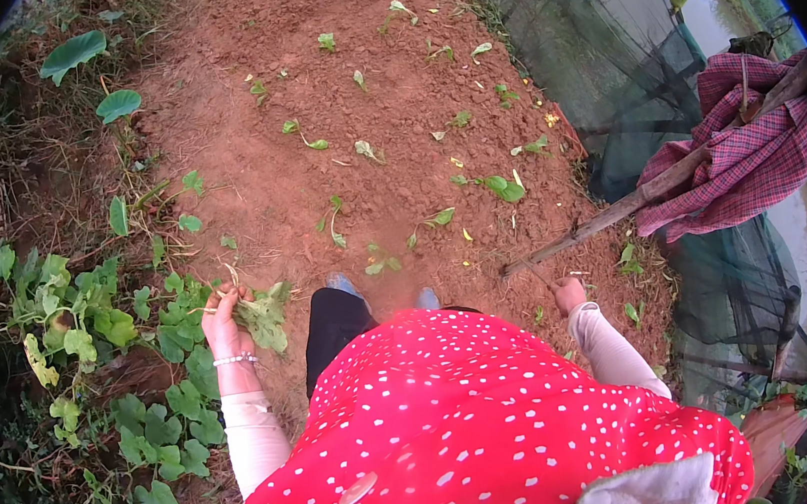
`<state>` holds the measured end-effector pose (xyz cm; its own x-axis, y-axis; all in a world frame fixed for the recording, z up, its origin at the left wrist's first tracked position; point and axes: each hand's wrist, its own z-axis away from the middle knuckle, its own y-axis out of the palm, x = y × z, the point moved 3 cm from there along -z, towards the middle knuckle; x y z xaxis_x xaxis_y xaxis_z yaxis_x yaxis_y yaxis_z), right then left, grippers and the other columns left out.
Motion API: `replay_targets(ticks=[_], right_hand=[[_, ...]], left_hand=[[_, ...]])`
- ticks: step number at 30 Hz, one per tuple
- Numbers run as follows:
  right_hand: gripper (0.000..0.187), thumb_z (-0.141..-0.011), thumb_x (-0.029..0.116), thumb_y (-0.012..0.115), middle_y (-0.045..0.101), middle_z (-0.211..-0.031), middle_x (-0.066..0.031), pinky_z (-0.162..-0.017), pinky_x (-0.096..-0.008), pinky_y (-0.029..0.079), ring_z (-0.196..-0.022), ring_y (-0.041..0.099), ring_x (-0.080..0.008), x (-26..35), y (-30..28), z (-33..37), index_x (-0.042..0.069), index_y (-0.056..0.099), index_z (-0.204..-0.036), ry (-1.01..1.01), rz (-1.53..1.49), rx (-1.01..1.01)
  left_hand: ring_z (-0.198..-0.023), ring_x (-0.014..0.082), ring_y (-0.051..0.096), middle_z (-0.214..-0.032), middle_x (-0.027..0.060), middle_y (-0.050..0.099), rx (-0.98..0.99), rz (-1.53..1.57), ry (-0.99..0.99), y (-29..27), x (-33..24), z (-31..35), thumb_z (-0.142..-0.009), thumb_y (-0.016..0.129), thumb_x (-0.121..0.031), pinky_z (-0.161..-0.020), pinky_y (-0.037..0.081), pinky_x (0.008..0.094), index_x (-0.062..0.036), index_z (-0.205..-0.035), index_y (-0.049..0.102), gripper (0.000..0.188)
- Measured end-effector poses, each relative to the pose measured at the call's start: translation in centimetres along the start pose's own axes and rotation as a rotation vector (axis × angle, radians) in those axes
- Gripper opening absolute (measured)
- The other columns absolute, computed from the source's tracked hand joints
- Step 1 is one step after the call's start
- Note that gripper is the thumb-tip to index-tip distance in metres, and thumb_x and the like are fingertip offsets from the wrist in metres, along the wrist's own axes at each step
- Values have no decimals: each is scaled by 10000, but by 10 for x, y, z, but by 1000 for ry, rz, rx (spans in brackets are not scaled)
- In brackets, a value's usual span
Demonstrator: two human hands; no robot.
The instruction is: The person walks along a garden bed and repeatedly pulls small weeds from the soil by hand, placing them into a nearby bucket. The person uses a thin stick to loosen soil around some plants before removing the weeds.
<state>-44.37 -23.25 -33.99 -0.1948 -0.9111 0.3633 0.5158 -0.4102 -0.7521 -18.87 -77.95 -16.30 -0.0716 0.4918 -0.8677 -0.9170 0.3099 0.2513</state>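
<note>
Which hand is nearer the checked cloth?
Right. The right hand is left of and below the checked cloth in view; the left hand, holding leafy greens, is farther left.

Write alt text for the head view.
A left hand holds a leafy green bunch over reddish soil dotted with small plants; the right hand grips a thin, unclear object. Red, white-spotted clothing fills the foreground; a checked cloth hangs on a pole.

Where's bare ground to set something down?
Widest: the red soil strip beyond the left hand, between the broad-leaved vines and the seedlings. Smaller gaps separate the seedlings. Crowded: left side, vines; right side, wooden pole, checked cloth and dark netting.
</note>
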Motion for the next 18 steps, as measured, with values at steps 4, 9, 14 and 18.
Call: replay_targets(ticks=[4,9,14,18], right_hand=[[199,-723,177,604,592,-608,-109,-549,-320,446,-589,577,-181,-20,10,1,28,646,-848,-2,-13,-31],[171,-708,118,608,563,-567,-67,-445,-288,399,-487,516,-145,-37,18,-4,-17,631,-811,-54,-198,-80],[188,-746,154,591,525,-521,-65,-364,-311,369,-406,482,-163,-42,19,-2,-12,625,-827,-1,-175,29],[238,-794,225,550,536,-554,-114,-382,-359,417,-434,529,-226,-50,22,-5,2,621,-838,-27,-60,109]], left_hand=[[-661,191,548,-732,109,556,2,-7,-35,9,6,-4,-747,562,-14,-597,473,273,-8,-841,513,106],[-663,195,553,-737,110,557,-16,27,-74,17,6,-10,-752,577,-28,-592,474,279,-11,-847,511,117],[-632,193,554,-734,101,564,48,-10,-35,31,-5,-3,-748,572,-11,-583,471,274,-11,-853,519,118],[-628,188,554,-731,104,567,-1,-38,21,27,-10,1,-747,569,-8,-581,476,270,-4,-865,525,126]])
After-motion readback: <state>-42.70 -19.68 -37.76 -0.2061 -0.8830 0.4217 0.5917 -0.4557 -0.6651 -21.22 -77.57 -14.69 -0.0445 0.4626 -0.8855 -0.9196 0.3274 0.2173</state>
